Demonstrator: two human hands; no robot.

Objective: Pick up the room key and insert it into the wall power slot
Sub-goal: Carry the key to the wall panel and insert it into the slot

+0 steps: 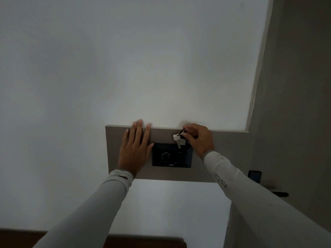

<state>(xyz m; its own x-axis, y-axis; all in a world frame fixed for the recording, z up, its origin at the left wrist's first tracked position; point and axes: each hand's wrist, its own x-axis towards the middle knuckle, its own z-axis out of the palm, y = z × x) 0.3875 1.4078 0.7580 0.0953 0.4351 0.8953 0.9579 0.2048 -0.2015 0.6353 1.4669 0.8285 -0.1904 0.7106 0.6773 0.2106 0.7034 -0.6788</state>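
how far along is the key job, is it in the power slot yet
Done: the room key is picked up, pinched in the right hand and dangling from its ring. In hand: that hand holds it at the top right of the black wall power slot panel, while the left hand rests flat on the grey backing board beside it. Left: whether the fob has entered the slot is hidden, so insertion looks unfinished.

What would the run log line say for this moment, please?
right hand: pinching key ring | keys: dangling over black wall panel | left hand: flat on grey board | insertion: not visibly done
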